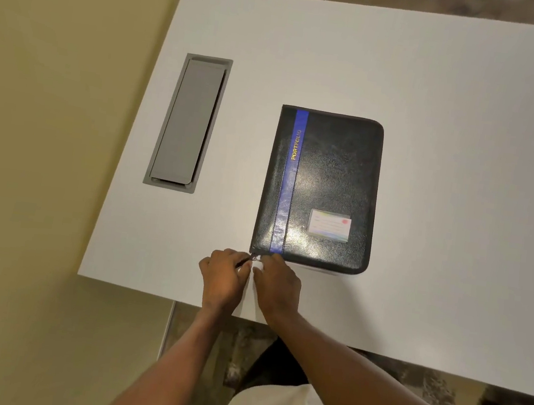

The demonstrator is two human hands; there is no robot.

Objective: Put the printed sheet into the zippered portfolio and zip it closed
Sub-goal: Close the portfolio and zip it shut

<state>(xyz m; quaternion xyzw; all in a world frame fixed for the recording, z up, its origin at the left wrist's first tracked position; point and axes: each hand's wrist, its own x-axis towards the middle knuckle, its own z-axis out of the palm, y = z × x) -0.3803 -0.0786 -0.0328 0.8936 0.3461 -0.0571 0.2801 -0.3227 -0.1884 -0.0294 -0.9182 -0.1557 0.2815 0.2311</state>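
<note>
A black zippered portfolio [325, 189] with a blue stripe and a small label card lies flat and folded shut on the white table [460, 92]. Both hands meet at its near left corner. My left hand [223, 276] pinches the metal zipper pull [254, 257] at that corner. My right hand [276, 287] presses its fingertips on the near edge of the portfolio right beside the pull. No printed sheet is in sight.
A grey cable-access hatch [188, 122] is set into the table to the left of the portfolio. The table's near edge [374, 354] runs just behind my wrists. A beige wall is on the left, patterned carpet below.
</note>
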